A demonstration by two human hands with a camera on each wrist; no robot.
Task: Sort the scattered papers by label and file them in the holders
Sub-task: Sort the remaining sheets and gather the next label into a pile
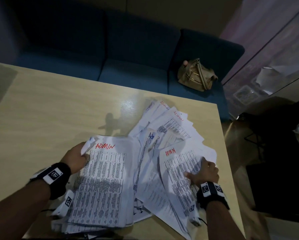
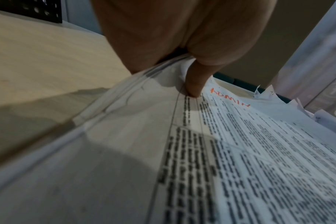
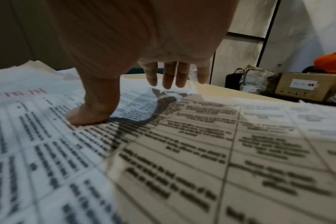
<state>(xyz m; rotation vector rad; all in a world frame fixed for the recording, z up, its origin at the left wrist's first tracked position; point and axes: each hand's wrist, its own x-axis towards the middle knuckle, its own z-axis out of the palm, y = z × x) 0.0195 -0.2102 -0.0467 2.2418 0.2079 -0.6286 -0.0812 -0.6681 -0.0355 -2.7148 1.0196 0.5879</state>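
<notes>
Many white printed papers [image 1: 162, 153] sprawl across my pale wood tabletop [image 1: 50, 110]; blue sofa [image 1: 128, 54], tan bag [image 1: 196, 76] behind. Left grip [image 1: 76, 159] pinches ADMIN stack [image 1: 102, 184]; right grip [image 1: 205, 172] rests flat-fingered on another ADMIN sheet [image 1: 180, 170].

Matt papers [image 1: 109, 179], seemingly glossy wood table [image 1: 50, 108]
</notes>
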